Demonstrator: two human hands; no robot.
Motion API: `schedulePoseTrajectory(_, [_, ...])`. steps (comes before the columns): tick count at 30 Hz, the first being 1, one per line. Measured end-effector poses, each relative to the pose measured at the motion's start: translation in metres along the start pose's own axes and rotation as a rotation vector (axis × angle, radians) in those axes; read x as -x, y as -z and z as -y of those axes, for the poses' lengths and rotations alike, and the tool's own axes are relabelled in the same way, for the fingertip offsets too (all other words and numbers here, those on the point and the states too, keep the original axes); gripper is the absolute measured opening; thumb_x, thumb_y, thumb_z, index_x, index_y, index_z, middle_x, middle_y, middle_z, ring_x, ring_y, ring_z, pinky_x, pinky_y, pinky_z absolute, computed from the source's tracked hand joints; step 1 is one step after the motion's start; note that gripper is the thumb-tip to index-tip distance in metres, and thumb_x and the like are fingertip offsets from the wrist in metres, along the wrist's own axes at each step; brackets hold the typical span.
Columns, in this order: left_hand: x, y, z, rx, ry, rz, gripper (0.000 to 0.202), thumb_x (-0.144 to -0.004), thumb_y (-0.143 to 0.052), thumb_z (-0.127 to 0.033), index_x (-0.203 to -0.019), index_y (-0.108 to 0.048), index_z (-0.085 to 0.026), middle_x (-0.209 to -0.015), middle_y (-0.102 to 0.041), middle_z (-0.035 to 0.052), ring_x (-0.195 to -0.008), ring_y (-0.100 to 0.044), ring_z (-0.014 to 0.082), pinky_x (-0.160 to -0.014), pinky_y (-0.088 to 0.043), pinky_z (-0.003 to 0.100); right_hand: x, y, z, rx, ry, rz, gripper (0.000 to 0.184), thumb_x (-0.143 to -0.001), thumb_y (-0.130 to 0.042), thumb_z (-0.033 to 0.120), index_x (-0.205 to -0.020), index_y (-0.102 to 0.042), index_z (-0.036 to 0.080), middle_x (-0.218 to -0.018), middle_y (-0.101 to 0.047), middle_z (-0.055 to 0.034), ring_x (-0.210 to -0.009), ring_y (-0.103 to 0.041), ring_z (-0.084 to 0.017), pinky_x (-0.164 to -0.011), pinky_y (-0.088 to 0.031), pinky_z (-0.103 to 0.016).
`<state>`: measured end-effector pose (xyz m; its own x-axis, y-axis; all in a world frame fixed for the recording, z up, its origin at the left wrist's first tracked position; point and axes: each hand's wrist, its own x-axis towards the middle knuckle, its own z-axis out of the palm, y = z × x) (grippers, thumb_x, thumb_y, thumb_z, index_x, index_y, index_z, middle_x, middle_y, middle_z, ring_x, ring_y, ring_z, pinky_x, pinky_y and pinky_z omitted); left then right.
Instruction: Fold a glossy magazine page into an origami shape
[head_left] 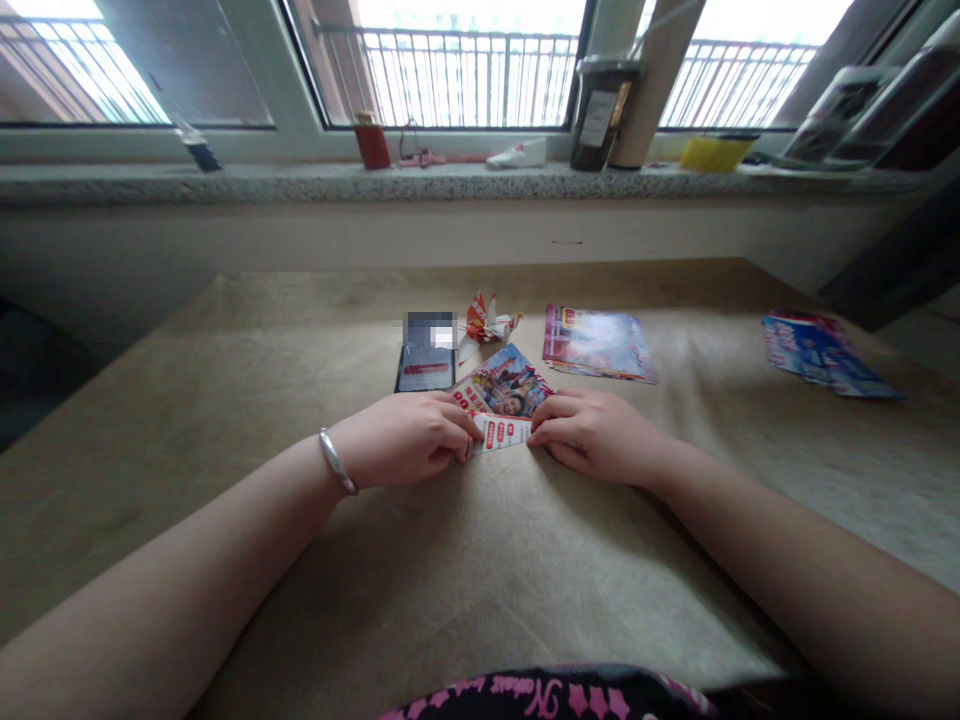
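Observation:
A printed paper sheet [511,382] lies on the table between my hands, its near part folded up so that a white strip with red labels shows. My left hand [420,437], with a silver bangle on the wrist, pinches the left end of that fold. At the right end, the fingers of my right hand [589,432] are closed on the paper's edge. Just beyond the sheet stands a folded paper crane [491,320] in red, orange and white. A phone [425,365] with a lit screen lies behind my left hand.
A stack of printed flyers [598,342] lies beyond my right hand. More blue flyers [829,352] are fanned out at the table's right. The wooden table [225,400] reaches the wall below a stone windowsill [300,185], which holds a red container [371,142] and a dark lidded jar [600,115].

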<state>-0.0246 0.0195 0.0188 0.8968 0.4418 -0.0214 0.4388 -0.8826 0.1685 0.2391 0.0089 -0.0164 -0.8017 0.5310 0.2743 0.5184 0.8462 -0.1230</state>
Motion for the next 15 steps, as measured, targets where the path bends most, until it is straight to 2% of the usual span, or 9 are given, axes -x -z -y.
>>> schedulePoseTrajectory(7, [0.001, -0.002, 0.002, 0.015, -0.029, -0.013, 0.023, -0.075, -0.053, -0.006, -0.076, -0.068, -0.023, -0.097, -0.068, -0.0036, -0.093, -0.059, 0.0144, -0.081, -0.045, 0.023, 0.001, 0.000, -0.001, -0.018, 0.000, 0.001, 0.026, -0.085, -0.045, 0.018, -0.090, -0.070, 0.022, -0.095, -0.067, -0.0054, -0.085, -0.060, -0.017, -0.071, -0.046, -0.029])
schedulePoseTrajectory(15, [0.001, 0.000, 0.007, 0.076, -0.022, 0.013, 0.024, -0.075, -0.050, -0.005, -0.076, -0.067, -0.022, -0.103, -0.068, -0.0035, -0.098, -0.059, 0.0152, -0.089, -0.044, 0.026, 0.006, 0.010, -0.002, 0.007, -0.060, 0.094, 0.025, -0.083, -0.048, 0.015, -0.089, -0.071, 0.022, -0.092, -0.067, -0.0041, -0.080, -0.060, -0.016, -0.069, -0.045, -0.028])
